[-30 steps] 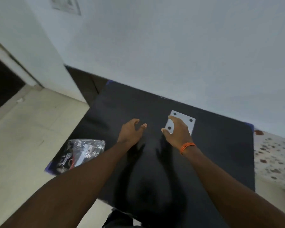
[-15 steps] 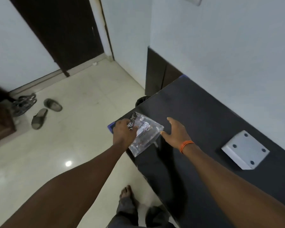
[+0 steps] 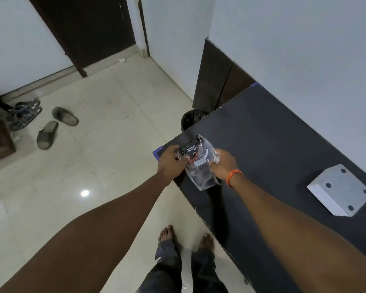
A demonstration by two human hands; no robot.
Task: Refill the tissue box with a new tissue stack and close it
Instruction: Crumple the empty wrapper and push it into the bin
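A clear plastic tissue packet (image 3: 200, 166) with a black printed label is held just above the left corner of the black table (image 3: 273, 149). My left hand (image 3: 170, 160) grips its left edge. My right hand (image 3: 223, 163), with an orange band on the wrist, grips its right edge. A white tissue box (image 3: 339, 190) with several small dark holes on its upper face lies on the table to the right, well apart from both hands. I cannot tell whether the box is open.
A light wall runs behind the table. A dark bin (image 3: 191, 119) stands on the tiled floor at the table's left end. Slippers (image 3: 55, 127) lie on the floor far left near a dark door (image 3: 82, 32). My bare feet (image 3: 186, 240) stand at the table's front edge.
My view swung left from the white box to the packet. My left hand took the packet first, then my right hand closed on its other edge and it lifted off the corner.
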